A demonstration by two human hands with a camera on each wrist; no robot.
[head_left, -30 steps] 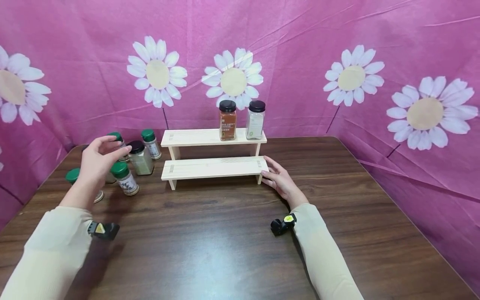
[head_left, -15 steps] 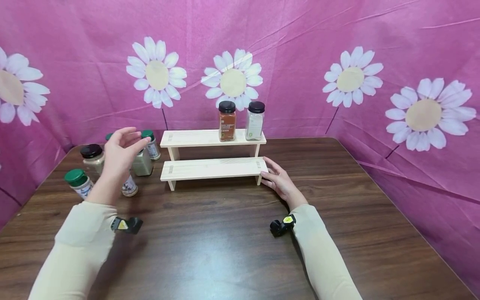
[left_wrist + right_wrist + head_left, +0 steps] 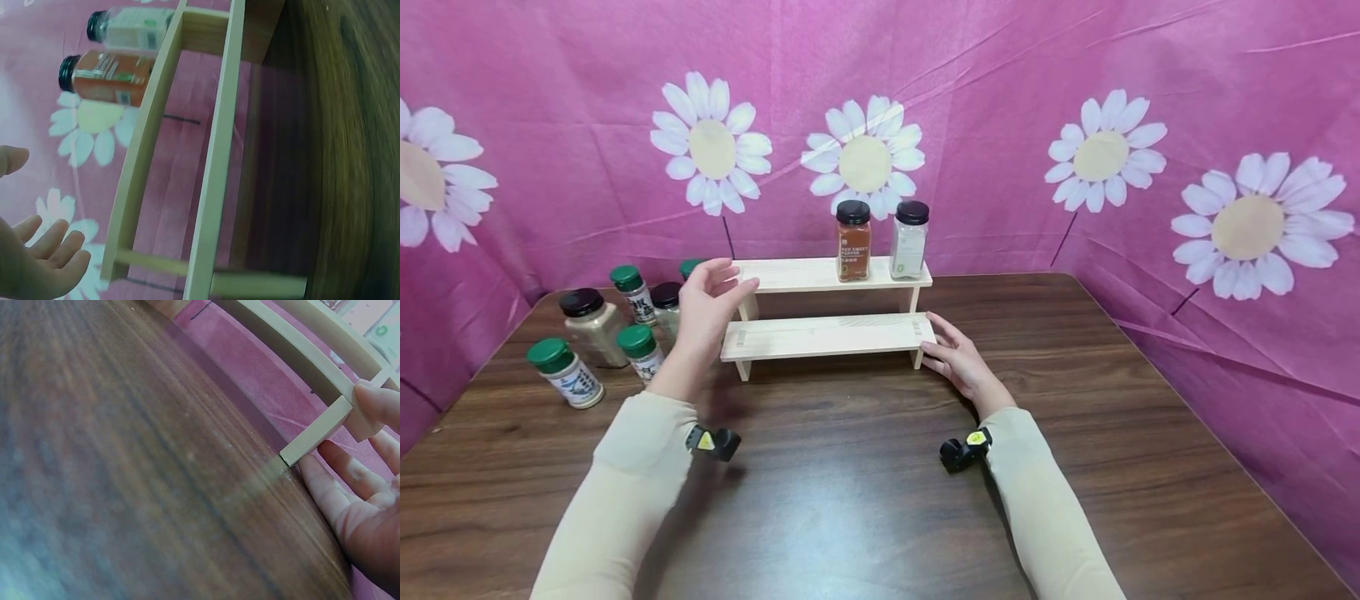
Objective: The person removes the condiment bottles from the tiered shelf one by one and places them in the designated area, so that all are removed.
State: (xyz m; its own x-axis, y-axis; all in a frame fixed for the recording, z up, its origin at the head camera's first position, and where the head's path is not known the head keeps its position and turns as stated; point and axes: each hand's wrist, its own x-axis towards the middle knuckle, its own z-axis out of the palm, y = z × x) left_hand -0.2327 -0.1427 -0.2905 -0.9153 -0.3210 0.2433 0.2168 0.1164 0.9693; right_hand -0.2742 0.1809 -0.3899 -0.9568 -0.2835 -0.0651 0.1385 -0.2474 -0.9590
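Observation:
A two-step pale wooden spice rack [image 3: 831, 336] stands on the table. My right hand [image 3: 962, 362] grips its lower step at the right end. In the right wrist view the thumb lies on the step's corner [image 3: 340, 407] and the fingertips rest against the end leg. My left hand [image 3: 703, 312] hovers by the rack's left end with its fingers loosely bent and nothing in them, as the left wrist view also shows. On the upper step, toward the right, stand an orange-red jar labelled red sweet pepper [image 3: 853, 246] and a clear jar with a pale label [image 3: 910, 243], both black-lidded.
Left of the rack sit several spice bottles: a black-lidded jar [image 3: 597, 333], green-capped shakers [image 3: 574, 379] and another black-lidded jar [image 3: 666, 312], partly behind my left hand. A pink cloth with daisies [image 3: 985, 167] hangs behind the dark wooden table [image 3: 850, 483].
My left hand has moved right, from above the spice bottles to the rack's left end, uncovering bottles at the left. My right hand and the rack have stayed in place.

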